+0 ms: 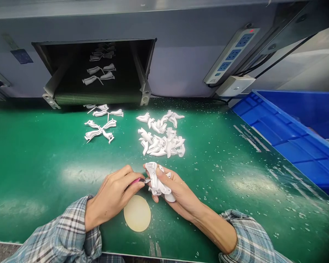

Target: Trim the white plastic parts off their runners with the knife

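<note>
My left hand (115,195) is closed around a small knife (138,180) with a pink handle, its short blade pointing right. The blade's tip meets one of the white plastic parts (153,175) held in my right hand (178,186). Several such parts are bunched in that hand, with the thumb pressing on them. Just beyond lies a pile of loose white parts (164,142). Further left are white parts still joined in a cross shape (101,130). A round cream-coloured disc (137,213) rests on the table below my hands.
A conveyor belt (98,98) comes out of an opening at the back, carrying more joined parts (98,77). Blue bins (290,128) stand along the right side. A power strip (231,54) is on the back panel. Small white scraps dot the green table (222,204).
</note>
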`<state>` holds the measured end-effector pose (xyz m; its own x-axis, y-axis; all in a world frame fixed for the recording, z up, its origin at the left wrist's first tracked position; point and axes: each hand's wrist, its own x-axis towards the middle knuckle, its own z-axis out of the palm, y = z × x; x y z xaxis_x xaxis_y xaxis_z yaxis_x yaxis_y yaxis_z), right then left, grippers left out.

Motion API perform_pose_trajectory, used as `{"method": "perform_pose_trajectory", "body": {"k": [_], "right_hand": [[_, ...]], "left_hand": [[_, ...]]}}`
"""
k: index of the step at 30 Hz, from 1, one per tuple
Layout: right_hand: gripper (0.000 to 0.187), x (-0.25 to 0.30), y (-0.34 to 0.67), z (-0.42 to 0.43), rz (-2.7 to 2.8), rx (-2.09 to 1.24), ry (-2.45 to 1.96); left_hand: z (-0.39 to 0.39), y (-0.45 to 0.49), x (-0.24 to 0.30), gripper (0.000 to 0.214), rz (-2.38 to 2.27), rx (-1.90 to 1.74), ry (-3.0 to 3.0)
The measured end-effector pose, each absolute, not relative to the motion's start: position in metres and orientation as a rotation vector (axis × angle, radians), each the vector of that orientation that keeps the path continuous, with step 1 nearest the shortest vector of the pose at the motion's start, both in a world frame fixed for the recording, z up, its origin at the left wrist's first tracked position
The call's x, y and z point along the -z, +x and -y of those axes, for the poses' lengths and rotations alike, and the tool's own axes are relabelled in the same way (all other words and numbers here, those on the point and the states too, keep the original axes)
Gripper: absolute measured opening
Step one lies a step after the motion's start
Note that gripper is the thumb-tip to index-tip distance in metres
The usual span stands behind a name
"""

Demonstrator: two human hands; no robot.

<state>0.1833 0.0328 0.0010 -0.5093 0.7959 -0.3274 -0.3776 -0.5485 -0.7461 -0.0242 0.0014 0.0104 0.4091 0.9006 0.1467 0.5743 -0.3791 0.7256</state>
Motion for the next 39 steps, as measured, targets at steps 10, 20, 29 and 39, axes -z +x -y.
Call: {"method": "perform_pose_trajectory", "body": {"k": [10, 20, 29, 39], "right_hand": [[0.036, -0.002, 0.178, -0.028, 0.78, -2.096, -0.928], [0.037, -0.004, 0.177, -0.026, 0.8, -2.163, -0.914], [0.049, 0.003, 0.176, -0.025, 0.875, -2.117, -0.882], [0.042, -0.001, 0.175, -0.026, 0.878, -2.308, -0.822]], "left_hand": [[0.0, -0.022, -0.005, 0.026, -1.433, -0.822, 2.312], [-0.014, -0.037, -0.013, 0.016, -1.618, -1.189, 2.033], [-0.012, -0.023, -0.02, 0.023, -1.219, -1.047, 1.32], [-0.008, -0.026, -0.017, 0.03, -1.267, -1.026, 1.559]]}}
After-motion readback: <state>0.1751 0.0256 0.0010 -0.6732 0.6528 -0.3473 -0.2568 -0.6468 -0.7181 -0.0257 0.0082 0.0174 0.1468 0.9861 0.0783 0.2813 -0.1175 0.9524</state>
